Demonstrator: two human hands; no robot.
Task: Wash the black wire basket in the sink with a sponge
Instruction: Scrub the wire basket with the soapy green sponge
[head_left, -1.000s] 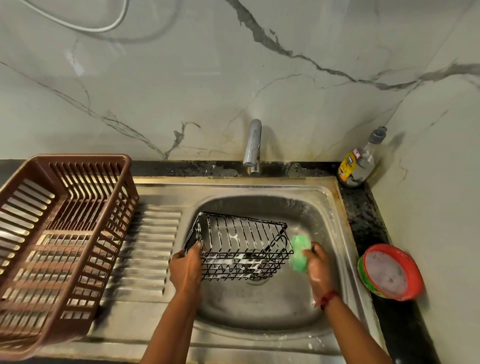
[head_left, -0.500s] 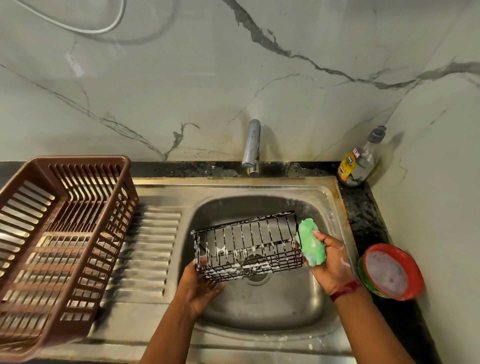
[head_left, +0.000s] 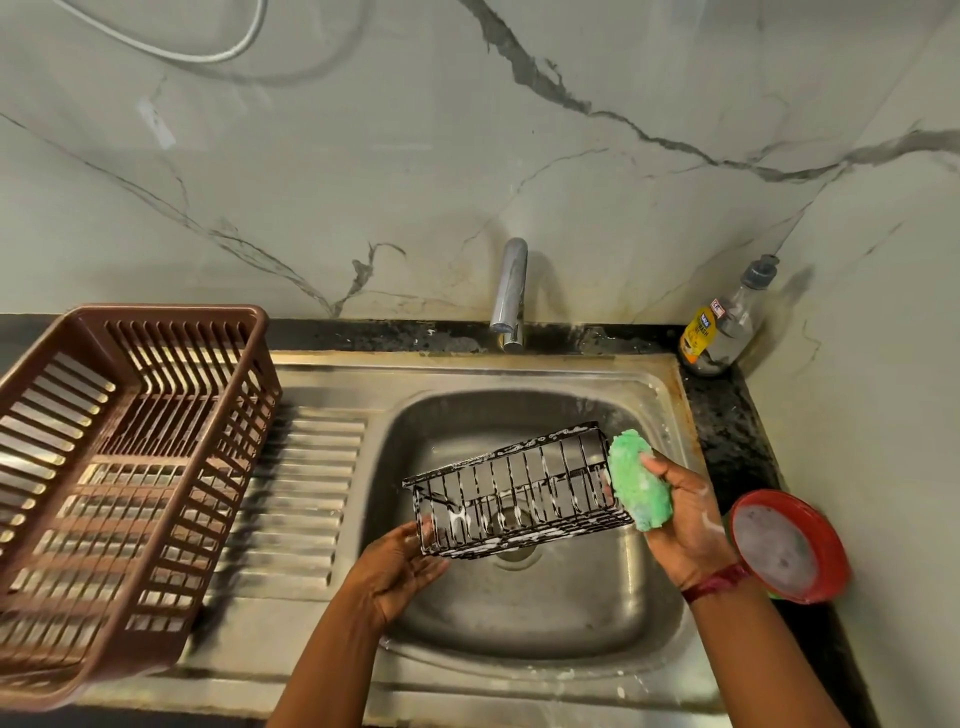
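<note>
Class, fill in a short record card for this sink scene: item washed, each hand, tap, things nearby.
Item washed: black wire basket, soapy, held tilted above the sink basin
Left hand: holds the basket's left end from below
Right hand: grips green sponge at the basket's right end
Tap: no water visible
Nearby: brown crate left; red bowl, bottle right

Soft, even room light, faint green cast overall. Source sat up and left: tap (head_left: 511, 291), bottle (head_left: 722, 327) and cable (head_left: 208, 52) all threw shadows rightward on marble wall. Brown crate (head_left: 171, 317) laid dark shadow right across drainboard (head_left: 301, 493). Thin highlight ran down tap, dull sheen on sink (head_left: 571, 623) bowl, no harsh glare. Wide lens bowed counter line, stretched and smeared crate at lower left. Black wire basket (head_left: 514, 493) slightly motion-blurred. Green sponge (head_left: 636, 488) sharper, vivid. Lower right corner dimmer.
</note>
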